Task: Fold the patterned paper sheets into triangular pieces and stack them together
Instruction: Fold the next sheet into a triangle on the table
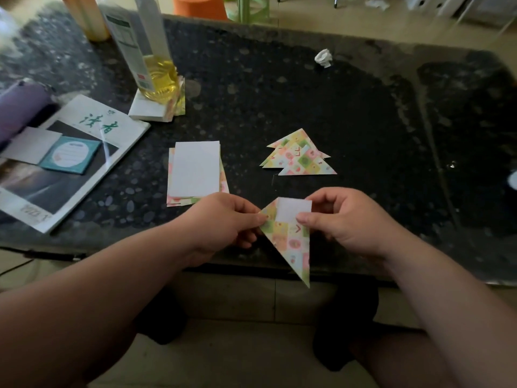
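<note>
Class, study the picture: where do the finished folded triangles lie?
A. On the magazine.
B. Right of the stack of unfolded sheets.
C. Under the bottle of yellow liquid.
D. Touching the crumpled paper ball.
B: the folded triangles lie overlapped on the dark table, right of the stack of unfolded sheets and apart from it. The left hand and right hand pinch a half-folded sheet.
</note>
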Available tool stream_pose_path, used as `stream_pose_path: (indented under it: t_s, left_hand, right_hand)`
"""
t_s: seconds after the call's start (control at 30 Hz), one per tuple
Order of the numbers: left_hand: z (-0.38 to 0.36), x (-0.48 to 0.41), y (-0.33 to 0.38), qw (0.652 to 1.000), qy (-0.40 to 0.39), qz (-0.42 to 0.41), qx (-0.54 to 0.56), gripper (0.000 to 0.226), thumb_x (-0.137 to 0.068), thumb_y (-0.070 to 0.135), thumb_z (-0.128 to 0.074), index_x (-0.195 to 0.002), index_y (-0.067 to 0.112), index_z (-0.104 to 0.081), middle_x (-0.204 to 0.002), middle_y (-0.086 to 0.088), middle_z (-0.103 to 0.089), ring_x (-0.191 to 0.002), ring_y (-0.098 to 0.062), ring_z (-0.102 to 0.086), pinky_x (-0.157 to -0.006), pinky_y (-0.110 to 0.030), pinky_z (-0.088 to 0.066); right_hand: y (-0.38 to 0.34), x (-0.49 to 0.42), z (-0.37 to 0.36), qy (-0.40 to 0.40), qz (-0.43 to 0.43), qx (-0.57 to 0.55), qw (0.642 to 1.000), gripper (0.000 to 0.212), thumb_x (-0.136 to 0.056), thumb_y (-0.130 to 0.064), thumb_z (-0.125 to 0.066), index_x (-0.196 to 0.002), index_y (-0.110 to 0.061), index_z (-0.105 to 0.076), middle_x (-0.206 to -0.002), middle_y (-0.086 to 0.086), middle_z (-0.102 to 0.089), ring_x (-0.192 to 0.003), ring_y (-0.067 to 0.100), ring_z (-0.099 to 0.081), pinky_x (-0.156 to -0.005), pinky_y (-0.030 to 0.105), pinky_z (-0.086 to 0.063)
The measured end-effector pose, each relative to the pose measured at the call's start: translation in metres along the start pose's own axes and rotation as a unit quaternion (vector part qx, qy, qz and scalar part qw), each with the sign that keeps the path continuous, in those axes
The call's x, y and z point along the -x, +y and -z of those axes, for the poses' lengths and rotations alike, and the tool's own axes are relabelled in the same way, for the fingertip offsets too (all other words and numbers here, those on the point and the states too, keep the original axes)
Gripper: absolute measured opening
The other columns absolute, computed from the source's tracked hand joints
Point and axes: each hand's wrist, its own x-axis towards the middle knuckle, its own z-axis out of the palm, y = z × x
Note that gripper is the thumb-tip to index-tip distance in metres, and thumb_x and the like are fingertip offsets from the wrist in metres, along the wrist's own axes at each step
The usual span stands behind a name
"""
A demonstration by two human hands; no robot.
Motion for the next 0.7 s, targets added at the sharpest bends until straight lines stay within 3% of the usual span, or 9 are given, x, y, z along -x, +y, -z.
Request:
stream_pose_path:
  t_s: [0.13,0.2,0.27,0.33,0.4,0.47,0.6,0.7]
  left_hand:
    - [0.001,-0.003,-0.002,0.999,-0.009,0.001,-0.033,0.007,-0.092,0.018,-0.075,-0.088,0.016,-0.081,-0.084,-0.005,-0.078,-0.073,-0.013,-0.071,-0.073,-0.028,-0.061]
    - [0.001,-0.005,-0.004,1.0,0.004,-0.014,-0.008,0.004,-0.09,0.017,-0.077,-0.089,0.017,-0.081,-0.086,-0.006,-0.078,-0.076,-0.015,-0.071,-0.075,-0.031,-0.061]
    - [-0.001,-0.007,-0.005,0.998,0.03,-0.015,0.045,0.004,-0.089,0.015,-0.078,-0.092,0.016,-0.08,-0.09,-0.007,-0.078,-0.079,-0.017,-0.071,-0.076,-0.032,-0.061]
    - [-0.003,-0.008,-0.005,0.993,0.039,-0.003,0.112,0.009,-0.09,0.011,-0.077,-0.098,0.012,-0.076,-0.096,-0.011,-0.078,-0.082,-0.019,-0.071,-0.076,-0.033,-0.061]
    - [-0.006,-0.006,-0.004,0.987,0.006,0.018,0.159,0.015,-0.089,0.011,-0.077,-0.103,0.008,-0.074,-0.1,-0.013,-0.078,-0.087,-0.021,-0.074,-0.077,-0.035,-0.061]
    - [-0.009,-0.004,-0.006,0.988,-0.021,0.029,0.152,0.015,-0.087,0.016,-0.079,-0.1,0.008,-0.075,-0.099,-0.009,-0.079,-0.09,-0.021,-0.075,-0.078,-0.037,-0.062]
    - [-0.006,-0.005,-0.005,0.996,-0.008,0.004,0.089,0.009,-0.093,0.019,-0.073,-0.097,0.011,-0.076,-0.09,-0.007,-0.078,-0.08,-0.017,-0.074,-0.078,-0.035,-0.061]
    - [0.0,-0.005,0.0,0.999,-0.004,0.003,0.05,0.007,-0.092,0.018,-0.076,-0.096,0.012,-0.077,-0.089,-0.007,-0.078,-0.078,-0.018,-0.073,-0.076,-0.034,-0.059]
  right_hand:
    - [0.004,-0.004,-0.008,0.007,-0.003,0.083,0.997,0.009,-0.088,-0.021,-0.081,-0.092,-0.028,-0.076,-0.084,-0.011,-0.077,-0.078,0.001,-0.073,-0.066,0.02,-0.057]
    - [0.006,-0.006,-0.009,0.011,-0.006,0.09,0.996,0.008,-0.089,-0.02,-0.08,-0.091,-0.027,-0.076,-0.078,-0.009,-0.075,-0.069,0.002,-0.07,-0.059,0.017,-0.053]
    - [0.006,-0.007,-0.009,0.019,-0.011,0.068,0.997,0.005,-0.091,-0.017,-0.078,-0.091,-0.022,-0.075,-0.069,-0.004,-0.074,-0.055,0.005,-0.064,-0.05,0.016,-0.047]
    - [0.006,-0.008,-0.011,0.036,-0.032,-0.037,0.998,0.004,-0.092,-0.007,-0.073,-0.091,-0.01,-0.071,-0.069,0.009,-0.072,-0.047,0.011,-0.059,-0.043,0.021,-0.043]
    - [0.002,-0.008,-0.016,0.039,-0.071,-0.173,0.982,0.005,-0.093,0.001,-0.068,-0.097,-0.002,-0.067,-0.079,0.019,-0.075,-0.055,0.018,-0.069,-0.043,0.022,-0.048]
    - [-0.001,-0.007,-0.021,0.017,-0.102,-0.239,0.965,0.011,-0.095,0.004,-0.065,-0.105,0.001,-0.065,-0.088,0.021,-0.077,-0.07,0.025,-0.077,-0.047,0.024,-0.056]
    - [0.001,-0.003,-0.025,-0.059,-0.092,-0.211,0.971,0.017,-0.093,0.001,-0.068,-0.11,-0.004,-0.068,-0.092,0.015,-0.078,-0.077,0.026,-0.077,-0.055,0.028,-0.06]
    - [0.001,-0.003,-0.02,-0.036,-0.059,-0.154,0.986,0.01,-0.093,-0.017,-0.073,-0.099,-0.009,-0.073,-0.085,0.003,-0.078,-0.073,0.015,-0.073,-0.056,0.028,-0.057]
